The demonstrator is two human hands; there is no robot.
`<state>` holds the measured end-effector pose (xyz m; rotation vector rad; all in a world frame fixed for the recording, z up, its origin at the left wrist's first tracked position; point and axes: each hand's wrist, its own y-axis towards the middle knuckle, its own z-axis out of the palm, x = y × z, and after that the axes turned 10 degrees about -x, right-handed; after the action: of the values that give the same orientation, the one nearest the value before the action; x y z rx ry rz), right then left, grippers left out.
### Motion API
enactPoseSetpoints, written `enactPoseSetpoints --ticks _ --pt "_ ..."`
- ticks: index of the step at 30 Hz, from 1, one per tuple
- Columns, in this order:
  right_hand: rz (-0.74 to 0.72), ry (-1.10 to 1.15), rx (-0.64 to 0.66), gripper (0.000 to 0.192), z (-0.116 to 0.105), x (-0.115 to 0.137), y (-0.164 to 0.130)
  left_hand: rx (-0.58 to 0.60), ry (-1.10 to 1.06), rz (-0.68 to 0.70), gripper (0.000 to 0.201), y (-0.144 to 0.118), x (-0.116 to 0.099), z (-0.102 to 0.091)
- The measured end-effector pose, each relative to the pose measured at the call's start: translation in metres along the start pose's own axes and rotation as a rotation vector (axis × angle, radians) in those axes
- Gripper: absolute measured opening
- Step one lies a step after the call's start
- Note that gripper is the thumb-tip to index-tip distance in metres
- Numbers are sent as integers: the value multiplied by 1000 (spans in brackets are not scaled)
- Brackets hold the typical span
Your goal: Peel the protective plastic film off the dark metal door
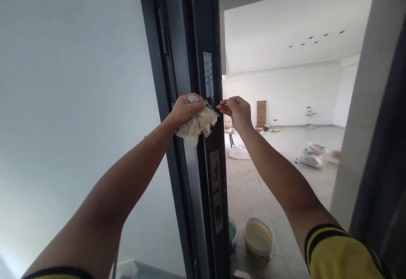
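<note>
Crumpled film (197, 127) is clutched by the left hand (186, 109), the upright faceplate (207, 64) at one o'clock. The right hand's (240, 111) pinch cannot be confirmed.

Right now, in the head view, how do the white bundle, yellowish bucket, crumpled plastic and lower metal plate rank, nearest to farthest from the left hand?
1. Crumpled plastic: held in the left hand.
2. Lower metal plate: below, slightly right.
3. Yellowish bucket: lower right, on the floor.
4. White bundle: right, farther back.

Soft light brightens the far wall (285, 92), the right edge is dark, and fine detail smears.
</note>
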<state>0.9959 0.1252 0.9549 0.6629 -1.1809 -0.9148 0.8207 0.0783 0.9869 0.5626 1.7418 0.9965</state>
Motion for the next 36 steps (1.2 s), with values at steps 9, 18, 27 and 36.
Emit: enactPoseSetpoints --ticks 9,18,27,36 --pt "-213 -54 83 22 -5 5 11 -196 159 141 18 -16 -25 26" --pt "-539 -424 374 14 -2 27 38 -203 335 336 21 -37 -30 22" --pt "-658 -615 482 10 -19 69 68 -170 271 230 19 -50 -18 24" --pt "-1010 -1539 777 20 -1 138 62 -103 278 210 19 -43 -11 29"
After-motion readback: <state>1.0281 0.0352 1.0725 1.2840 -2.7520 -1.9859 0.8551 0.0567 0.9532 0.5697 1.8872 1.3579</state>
